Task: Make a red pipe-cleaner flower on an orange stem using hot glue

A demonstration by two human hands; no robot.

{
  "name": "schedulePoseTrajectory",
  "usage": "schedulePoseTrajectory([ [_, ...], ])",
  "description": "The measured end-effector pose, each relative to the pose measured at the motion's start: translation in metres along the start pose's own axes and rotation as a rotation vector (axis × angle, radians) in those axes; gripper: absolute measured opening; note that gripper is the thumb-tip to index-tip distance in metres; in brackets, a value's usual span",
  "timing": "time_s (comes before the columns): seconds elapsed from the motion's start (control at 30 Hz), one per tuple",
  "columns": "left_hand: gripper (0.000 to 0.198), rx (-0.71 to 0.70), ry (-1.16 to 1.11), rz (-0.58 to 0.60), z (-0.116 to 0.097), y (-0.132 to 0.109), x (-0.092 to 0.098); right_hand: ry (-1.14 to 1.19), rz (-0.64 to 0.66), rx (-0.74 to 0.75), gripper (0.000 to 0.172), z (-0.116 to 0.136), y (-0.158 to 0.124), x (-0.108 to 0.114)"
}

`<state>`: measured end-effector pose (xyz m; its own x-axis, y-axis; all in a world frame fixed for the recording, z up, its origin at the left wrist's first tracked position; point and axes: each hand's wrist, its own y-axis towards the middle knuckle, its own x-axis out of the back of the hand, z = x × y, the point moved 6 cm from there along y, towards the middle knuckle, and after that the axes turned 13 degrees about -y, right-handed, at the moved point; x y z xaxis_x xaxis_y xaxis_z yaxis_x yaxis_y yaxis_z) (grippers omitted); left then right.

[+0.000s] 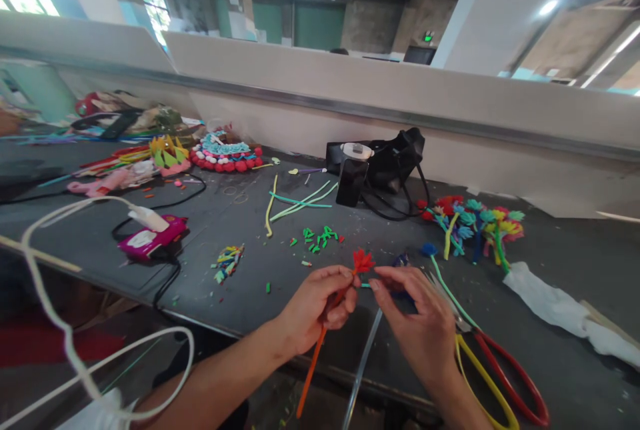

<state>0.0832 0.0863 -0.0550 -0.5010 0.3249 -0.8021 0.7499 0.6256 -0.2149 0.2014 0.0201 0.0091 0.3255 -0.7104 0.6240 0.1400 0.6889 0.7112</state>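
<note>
My left hand [317, 307] is closed around the orange stem [311, 371] of a small red pipe-cleaner flower [363, 261], whose head stands up above the thumb. Just right of the flower is my right hand [417, 307], thumb and forefinger slightly apart with nothing visible between them. Beside that hand lie scissors [515, 367] with one red and one yellow handle, the blades partly hidden behind it. A blue flower [429, 250] on a pale green stem lies behind the right hand. Below the hands, a clear rod [364, 367] sticks out over the table edge.
Small green pieces [320, 238] and a mixed-colour pile [229, 262] lie ahead. A magenta power socket [154, 238] with a white cable sits left. Behind stand a phone [351, 182] and black bag [397, 160]. Right is a fuzzy flower bunch [470, 223]; a low partition [320, 77] runs behind.
</note>
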Motion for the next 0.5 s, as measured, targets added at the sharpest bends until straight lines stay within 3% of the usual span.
schedulePoseTrajectory([
  [0.5, 0.012, 0.035, 0.073, 0.047, 0.0059, -0.0021, -0.0044, -0.036, 0.023, 0.052, 0.006, -0.0011, 0.0032, -0.0005],
])
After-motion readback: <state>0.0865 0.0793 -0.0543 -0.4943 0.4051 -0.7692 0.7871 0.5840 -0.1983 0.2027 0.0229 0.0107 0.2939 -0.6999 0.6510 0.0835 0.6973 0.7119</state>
